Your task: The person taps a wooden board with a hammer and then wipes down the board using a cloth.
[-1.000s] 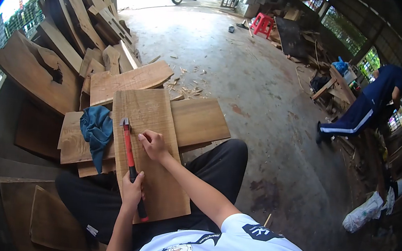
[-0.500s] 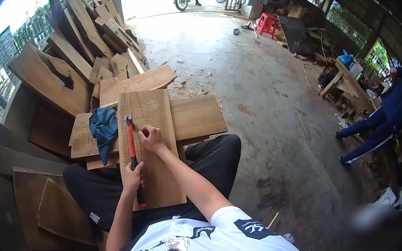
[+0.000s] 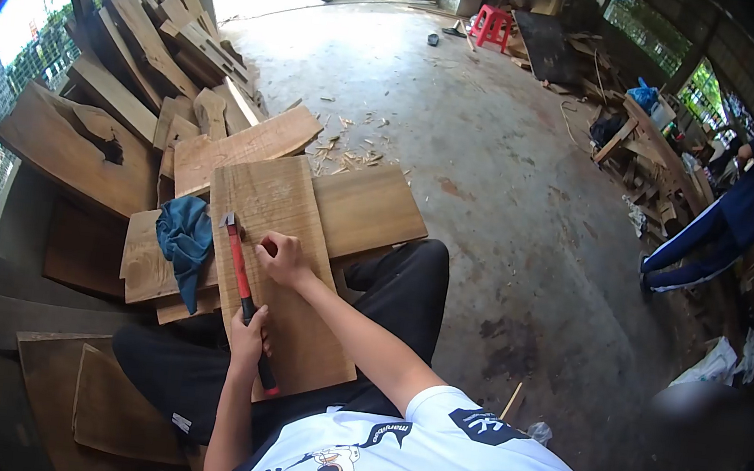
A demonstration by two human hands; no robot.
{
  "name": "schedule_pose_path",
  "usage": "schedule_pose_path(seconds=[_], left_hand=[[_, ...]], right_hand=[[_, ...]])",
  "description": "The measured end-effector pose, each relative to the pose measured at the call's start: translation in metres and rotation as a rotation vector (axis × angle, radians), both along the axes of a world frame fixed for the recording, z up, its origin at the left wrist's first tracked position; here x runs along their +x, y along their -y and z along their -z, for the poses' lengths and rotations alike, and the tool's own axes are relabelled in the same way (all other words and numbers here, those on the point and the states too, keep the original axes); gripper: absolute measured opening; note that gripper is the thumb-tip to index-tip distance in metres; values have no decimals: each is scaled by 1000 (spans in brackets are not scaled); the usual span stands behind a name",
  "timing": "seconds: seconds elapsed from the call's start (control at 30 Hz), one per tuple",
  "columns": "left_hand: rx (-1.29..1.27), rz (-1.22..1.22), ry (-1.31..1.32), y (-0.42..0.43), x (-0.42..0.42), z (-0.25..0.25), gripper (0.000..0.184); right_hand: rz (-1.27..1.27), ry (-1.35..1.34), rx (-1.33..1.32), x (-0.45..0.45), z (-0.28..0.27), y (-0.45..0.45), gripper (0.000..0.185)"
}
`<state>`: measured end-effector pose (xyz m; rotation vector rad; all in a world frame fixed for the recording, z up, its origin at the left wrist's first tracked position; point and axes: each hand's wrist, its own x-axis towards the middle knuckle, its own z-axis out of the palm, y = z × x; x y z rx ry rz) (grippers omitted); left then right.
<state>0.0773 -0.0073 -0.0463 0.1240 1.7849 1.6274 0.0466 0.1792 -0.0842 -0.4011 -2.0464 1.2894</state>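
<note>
Slabs of timber lean along the far left, one with a ragged hole through it. Next to them a crumpled blue-green cloth drapes over stacked wood. Just right of the cloth, a red-and-black hammer lies lengthwise along the left side of a wooden board, its metal head pointing away from the seated person. The left hand has its grip clamped around the dark part of the handle, as it did a second ago. The board's near end reaches over the person's lap, between dark-trousered legs.

Farther right, over the middle of the board, is the right hand, close to the hammer but apart from it. Its fingers, looser a second ago, are now curled together in a loose fist; whether something small is inside cannot be told. Hammer and board keep the same arrangement, so the work seems to be at a pause.

Beyond, another board juts out to the right, near pale wood shavings on the concrete floor. At the far right, a co-worker in dark blue, now nearer the edge of view, bends beside scrap wood.
</note>
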Motion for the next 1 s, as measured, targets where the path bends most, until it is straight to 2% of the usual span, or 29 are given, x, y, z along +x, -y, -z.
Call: schedule_pose_path(seconds=[0.23,0.37,0.53,0.73,0.8,0.9,0.93,1.0], left_hand=[[-34,-28,-15,1,-1,2,19],[-66,20,-29,2,-5,-17,19],[18,-7,15,-2,-20,-34,19],[-45,-36,3,-11,-48,-16,19],[-94,-11,-77,-17,-55,-13,20],[-88,2,-16,-21,-57,-36,21],[-18,-4,6,-21,-55,-35,20],[-48,-30,-35,-26,-55,-17,20]], right_hand=[[-34,34,-27,7,-10,1,19],[-42,26,-30,8,-10,1,18],[-56,26,-68,12,-12,2,17],[-76,22,-87,14,-12,4,16],[-76,21,-80,13,-13,2,16],[-83,11,-92,13,-15,1,15],[-87,15,-96,14,-15,2,15],[-90,29,-110,17,-18,3,15]])
